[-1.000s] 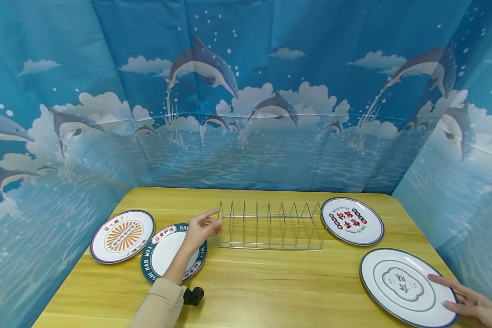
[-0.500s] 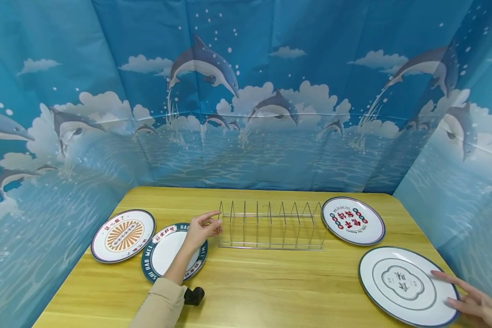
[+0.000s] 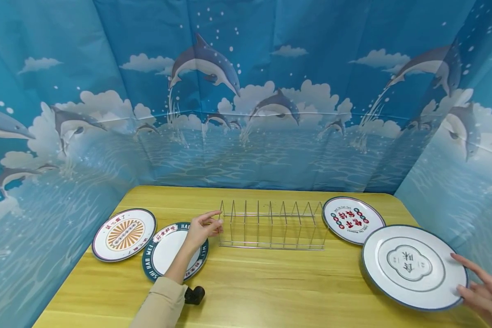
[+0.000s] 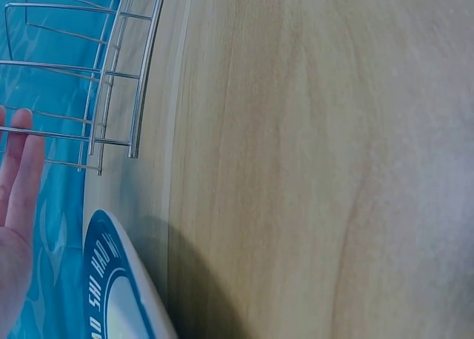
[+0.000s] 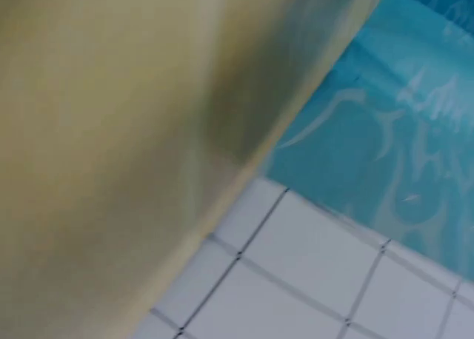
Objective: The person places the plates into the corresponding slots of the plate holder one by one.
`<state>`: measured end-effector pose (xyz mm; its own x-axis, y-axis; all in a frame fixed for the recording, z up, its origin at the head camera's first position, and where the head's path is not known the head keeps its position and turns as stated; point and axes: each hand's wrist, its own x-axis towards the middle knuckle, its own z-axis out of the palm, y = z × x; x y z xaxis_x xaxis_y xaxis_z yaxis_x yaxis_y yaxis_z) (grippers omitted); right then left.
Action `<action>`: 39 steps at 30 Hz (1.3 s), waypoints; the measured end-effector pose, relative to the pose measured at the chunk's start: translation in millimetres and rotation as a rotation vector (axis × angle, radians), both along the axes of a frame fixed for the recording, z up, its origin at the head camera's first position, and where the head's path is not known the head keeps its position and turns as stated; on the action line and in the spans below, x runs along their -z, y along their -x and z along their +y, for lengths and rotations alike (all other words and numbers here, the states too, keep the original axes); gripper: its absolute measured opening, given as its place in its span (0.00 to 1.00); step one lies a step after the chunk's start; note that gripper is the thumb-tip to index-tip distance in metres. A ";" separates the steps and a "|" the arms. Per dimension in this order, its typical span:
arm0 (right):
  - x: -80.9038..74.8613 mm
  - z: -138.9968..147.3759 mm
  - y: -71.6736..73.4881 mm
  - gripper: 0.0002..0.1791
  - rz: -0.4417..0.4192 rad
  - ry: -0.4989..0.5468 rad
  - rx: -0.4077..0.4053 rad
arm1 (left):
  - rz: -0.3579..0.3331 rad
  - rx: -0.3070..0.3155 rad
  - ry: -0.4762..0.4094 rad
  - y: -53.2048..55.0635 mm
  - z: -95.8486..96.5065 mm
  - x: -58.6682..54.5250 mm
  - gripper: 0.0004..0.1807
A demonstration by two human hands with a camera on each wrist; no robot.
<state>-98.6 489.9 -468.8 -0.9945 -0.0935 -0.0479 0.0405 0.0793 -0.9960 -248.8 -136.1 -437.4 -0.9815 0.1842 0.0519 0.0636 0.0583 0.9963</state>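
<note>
At the left end of a silver wire plate rack (image 3: 270,246), my left hand (image 3: 202,230) holds the end wire between thumb and fingers. In the left wrist view, the fingers (image 4: 21,183) lie at that end of the rack (image 4: 135,109). My right hand (image 3: 481,291) grips the right rim of a large white plate (image 3: 414,291) with a grey emblem. That plate is tilted and lifted off the table, its far edge overlapping a white plate with red characters (image 3: 348,234) in view. The right hand does not show in the right wrist view.
Under my left forearm lies a green-rimmed plate (image 3: 164,255); farther left is a plate with an orange sunburst (image 3: 125,234). A dolphin-print curtain (image 3: 246,155) surrounds the wooden table (image 3: 270,287). White floor tiles (image 5: 304,243) show beyond the table edge.
My right hand has raised the large white plate off the table and shifted it slightly away from me and to the right. The left hand stays at the rack's end.
</note>
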 end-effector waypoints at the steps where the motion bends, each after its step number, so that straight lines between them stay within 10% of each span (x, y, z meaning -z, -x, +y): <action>1: -2.2 -6.5 1.8 0.36 0.062 0.032 0.014 | -0.007 -0.001 0.001 0.1 -0.1 -0.1 0.22; 10: -49.4 -78.4 36.4 0.38 0.433 0.345 -0.068 | -0.025 0.011 -0.052 15.5 -6.0 25.3 0.24; 17: -81.8 -154.2 69.1 0.36 0.480 0.571 -0.258 | -0.024 0.006 -0.053 18.5 -5.4 30.8 0.26; 28: -104.8 -271.8 107.8 0.34 0.257 0.320 -0.157 | -0.053 0.043 -0.039 20.4 -4.1 26.3 0.26; 39: -104.1 -358.6 131.0 0.35 0.270 -0.010 -0.079 | -0.096 0.067 -0.069 11.4 -6.9 11.9 0.26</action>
